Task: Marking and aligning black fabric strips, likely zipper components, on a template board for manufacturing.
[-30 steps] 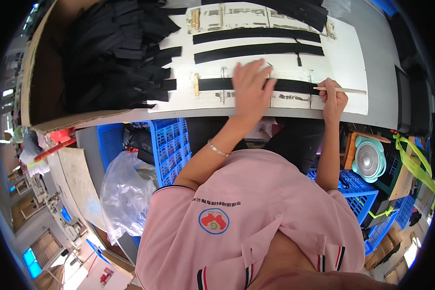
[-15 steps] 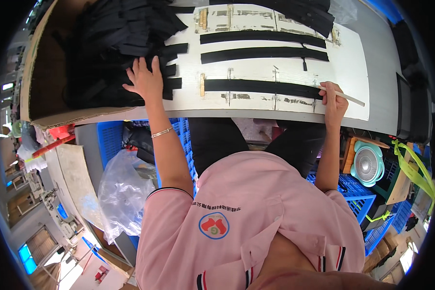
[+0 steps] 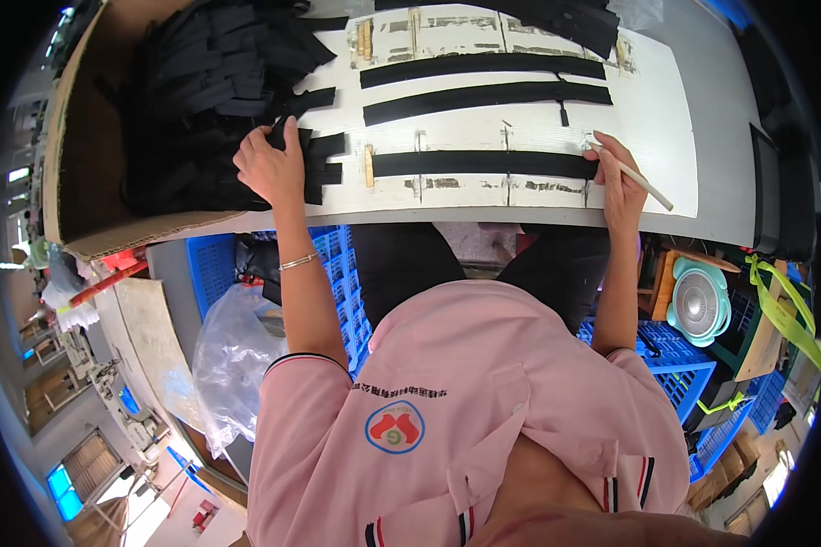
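Observation:
My left hand (image 3: 272, 171) is at the edge of a heap of black strips (image 3: 223, 68), its fingers closed on a black strip. My right hand (image 3: 620, 187) grips a pale, slim pen-like stick (image 3: 652, 190); its fingertips touch the right end of a black strip (image 3: 483, 164). That strip lies flat along a white board (image 3: 652, 118) with dark marks. Beyond it lie two more strips, an upper strip (image 3: 474, 67) and a lower zipper strip (image 3: 483, 102) with what looks like a small pull hanging near its right end.
A cardboard box side (image 3: 68, 137) borders the heap on the left. More black strips (image 3: 556, 20) lie at the far edge of the board. Below the table are a clear plastic bag (image 3: 237, 356), blue crates (image 3: 689, 378) and a turquoise fan (image 3: 700, 303).
My left hand has gone from spread fingers on the heap to a closed grip, lifting a strip slightly. My right hand has shifted a little, and the stick points more steeply down.

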Tool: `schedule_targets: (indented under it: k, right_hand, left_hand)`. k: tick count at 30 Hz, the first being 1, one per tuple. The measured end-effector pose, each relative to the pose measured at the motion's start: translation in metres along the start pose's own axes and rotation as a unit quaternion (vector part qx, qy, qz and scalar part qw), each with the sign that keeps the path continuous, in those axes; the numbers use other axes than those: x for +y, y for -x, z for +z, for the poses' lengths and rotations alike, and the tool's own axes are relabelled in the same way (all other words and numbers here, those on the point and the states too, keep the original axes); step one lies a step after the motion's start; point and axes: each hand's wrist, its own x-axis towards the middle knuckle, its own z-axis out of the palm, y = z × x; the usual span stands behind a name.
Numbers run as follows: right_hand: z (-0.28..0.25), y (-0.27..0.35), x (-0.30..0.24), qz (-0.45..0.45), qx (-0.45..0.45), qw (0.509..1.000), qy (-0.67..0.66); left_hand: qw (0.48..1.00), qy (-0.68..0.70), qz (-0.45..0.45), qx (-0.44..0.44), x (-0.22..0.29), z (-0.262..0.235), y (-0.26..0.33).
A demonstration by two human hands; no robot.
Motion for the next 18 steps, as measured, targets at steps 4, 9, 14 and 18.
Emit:
schedule_targets:
  k: [4, 9, 14, 18]
  right_hand:
    - [0.002, -0.008, -0.013, -0.101, -0.039, 0.989, 0.104]
    - [0.013, -0.016, -0.02, -0.24, -0.101, 0.895, 0.363]
    - [0.042, -0.048, -0.015, -0.21, -0.012, 0.89, 0.404]
    - [0.065, -0.073, -0.013, -0.227, 0.063, 0.889, 0.394]
  left_hand:
    - [0.997, 0.061, 0.007, 0.05, 0.014, -0.001, 0.013]
    - [0.986, 0.164, 0.013, 0.014, 0.035, -0.005, 0.024]
    - [0.953, 0.303, -0.005, -0.003, 0.039, -0.019, 0.03]
    - [0.933, 0.353, 0.033, -0.056, 0.03, -0.038, 0.045]
